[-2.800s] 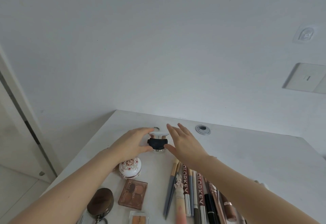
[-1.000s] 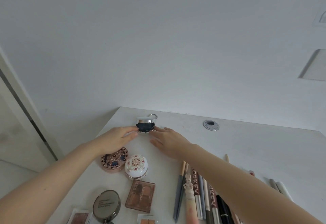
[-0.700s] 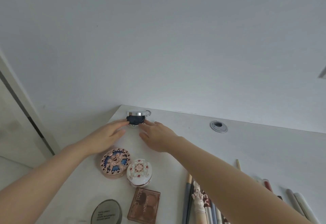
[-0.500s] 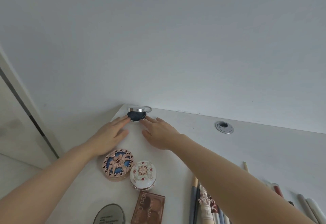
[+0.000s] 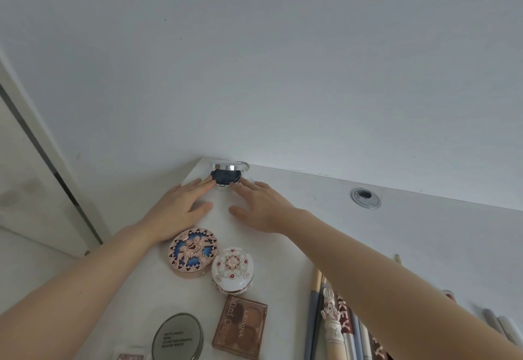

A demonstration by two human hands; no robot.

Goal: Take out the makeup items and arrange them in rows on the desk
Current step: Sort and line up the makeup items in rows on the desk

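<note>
Pushed since 2.8 s ago, the dark compact (image 5: 226,176) now sits at the desk's (image 5: 311,198) far left corner, between 2 flat, open hands (image 5: 181,209) (image 5: 261,209), fingertips touching. Further nudging risks tipping it off the edge.

A small round compact (image 5: 227,176) with a dark navy body and a chrome lid is seen at the far corner of the white desk (image 5: 368,235), just above frame centre, against the wall. Lower, a round blue-and-rose-gold patterned compact (image 5: 193,252) is touched by a white domed compact (image 5: 232,270). A brown eyeshadow palette (image 5: 240,328) and a grey oval mirror case (image 5: 177,337) are laid near the bottom edge. Pencils and tubes (image 5: 334,328) are lined up at lower right.
</note>
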